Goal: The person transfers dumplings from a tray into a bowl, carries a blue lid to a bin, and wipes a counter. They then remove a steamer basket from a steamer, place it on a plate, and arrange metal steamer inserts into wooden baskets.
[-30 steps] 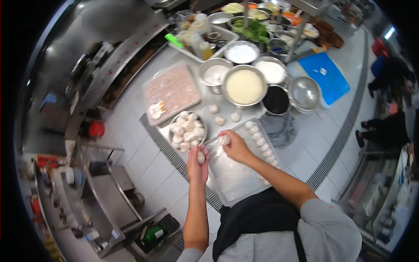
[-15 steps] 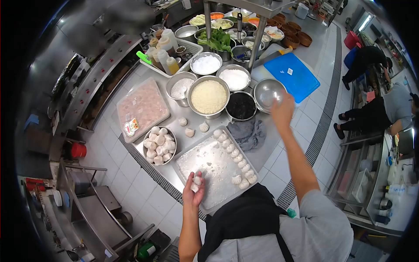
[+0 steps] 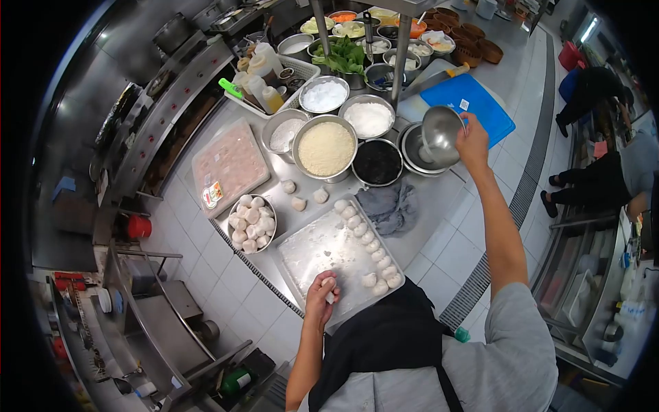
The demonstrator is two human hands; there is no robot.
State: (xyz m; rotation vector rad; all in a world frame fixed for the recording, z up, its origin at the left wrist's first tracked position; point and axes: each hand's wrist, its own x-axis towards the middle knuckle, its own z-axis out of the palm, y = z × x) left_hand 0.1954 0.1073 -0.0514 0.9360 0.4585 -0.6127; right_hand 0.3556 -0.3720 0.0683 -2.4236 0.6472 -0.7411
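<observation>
My right hand (image 3: 473, 144) grips the rim of a small steel bowl (image 3: 446, 130), tilted above other steel bowls (image 3: 410, 159) at the right of the table. My left hand (image 3: 320, 295) is closed around white dough, only partly visible between the fingers, above the near left corner of a metal tray (image 3: 309, 247). Along the tray's right side lie white dough balls (image 3: 366, 236) in a row, with a few more near its front corner. Three loose dough balls (image 3: 298, 204) sit behind the tray. A steel bowl of dough balls (image 3: 252, 223) stands to its left.
Behind are bowls of pale crumbs (image 3: 325, 149), white powder (image 3: 369, 118) and something black (image 3: 377, 163). A box of pinkish filling (image 3: 231, 168) lies left, a grey cloth (image 3: 388, 208) beside the tray, a blue board (image 3: 480, 113) right. Two people (image 3: 597, 178) work at the far right.
My right hand has lifted a small steel bowl and tilted it, moving slightly right. My left hand has shifted right and its fingers have curled over the dough. The whole view has turned slightly.
</observation>
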